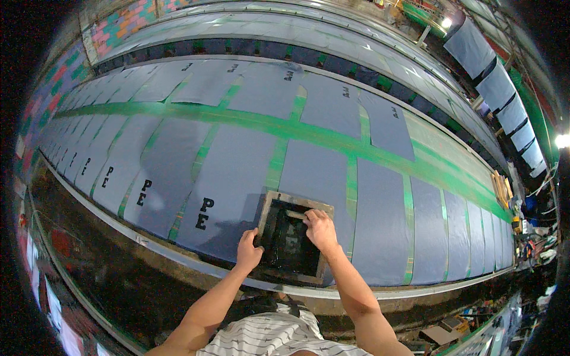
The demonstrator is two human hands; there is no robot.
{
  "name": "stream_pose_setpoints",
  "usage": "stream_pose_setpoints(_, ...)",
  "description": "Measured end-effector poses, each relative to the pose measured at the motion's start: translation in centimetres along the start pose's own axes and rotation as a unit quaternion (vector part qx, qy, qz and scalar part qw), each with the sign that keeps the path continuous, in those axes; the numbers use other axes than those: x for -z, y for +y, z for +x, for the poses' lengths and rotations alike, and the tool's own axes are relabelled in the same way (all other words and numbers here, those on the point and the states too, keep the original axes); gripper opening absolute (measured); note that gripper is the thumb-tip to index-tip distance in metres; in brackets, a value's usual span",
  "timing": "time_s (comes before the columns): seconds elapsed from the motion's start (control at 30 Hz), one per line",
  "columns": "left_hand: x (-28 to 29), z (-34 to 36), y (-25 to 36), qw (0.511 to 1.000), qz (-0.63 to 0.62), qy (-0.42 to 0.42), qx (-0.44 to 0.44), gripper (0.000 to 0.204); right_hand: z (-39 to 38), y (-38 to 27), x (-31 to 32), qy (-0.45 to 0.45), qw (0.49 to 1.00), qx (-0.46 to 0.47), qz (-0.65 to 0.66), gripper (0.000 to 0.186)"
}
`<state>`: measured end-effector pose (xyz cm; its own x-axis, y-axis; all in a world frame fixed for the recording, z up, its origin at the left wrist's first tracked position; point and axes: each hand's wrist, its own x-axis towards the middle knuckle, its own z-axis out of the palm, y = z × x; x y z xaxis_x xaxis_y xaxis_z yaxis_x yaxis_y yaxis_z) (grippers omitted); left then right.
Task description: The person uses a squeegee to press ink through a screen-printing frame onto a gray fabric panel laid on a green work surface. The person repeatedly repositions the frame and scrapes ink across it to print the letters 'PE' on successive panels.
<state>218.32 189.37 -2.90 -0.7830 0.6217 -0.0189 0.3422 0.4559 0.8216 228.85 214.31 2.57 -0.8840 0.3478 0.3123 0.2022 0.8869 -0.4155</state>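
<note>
A screen-printing frame (pixel 321 271) with a dark, ink-smeared mesh lies flat over a blue-grey fabric panel (pixel 314 172) at the near edge of a long table. My left hand (pixel 249 252) is closed on the frame's left side, thumb and fingers at the rim. Inside the frame, toward its far end, my right hand (pixel 321 230) grips the right end of a squeegee (pixel 295 214) with a pale handle. Lighter letter shapes show through the mesh. To the left, a neighbouring panel (pixel 234 166) bears black printed letters. The squeegee's blade edge cannot be made out.
Rows of similar panels run along the green-streaked tabletop (pixel 255 123), the far row with small dark prints. A pale metal rail (pixel 196 259) borders the near edge. Panels hang on a line (pixel 499 89) at right. Tools and boxes (pixel 448 329) clutter the lower right.
</note>
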Motion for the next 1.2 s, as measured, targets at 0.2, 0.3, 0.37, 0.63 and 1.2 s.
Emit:
stream_pose_setpoints(0.2,-0.4,0.3,-0.2,1.0,0.0,0.016,-0.02,0.062,1.4,1.1,-0.6,-0.008,1.0,-0.021,-0.009,0.022)
stream_pose_setpoints(0.3,-0.4,0.1,-0.2,1.0,-0.001,0.015,-0.015,0.062,-0.6,0.0,-0.8,-0.018,1.0,-0.017,-0.001,0.025)
stream_pose_setpoints(0.37,-0.5,0.0,-0.7,1.0,0.004,0.026,-0.015,0.062,-2.6,-1.7,-0.8,-0.036,0.999,-0.018,-0.001,0.028)
stream_pose_setpoints(0.63,-0.8,0.2,-1.3,0.999,-0.016,0.03,-0.017,0.061,-12.8,-6.7,-1.3,-0.045,0.999,-0.004,0.024,0.049)
stream_pose_setpoints(1.2,-1.7,0.3,-2.3,0.995,-0.015,0.064,-0.07,0.059,-15.4,-3.3,-0.3,0.136,0.949,-0.277,0.069,0.043)
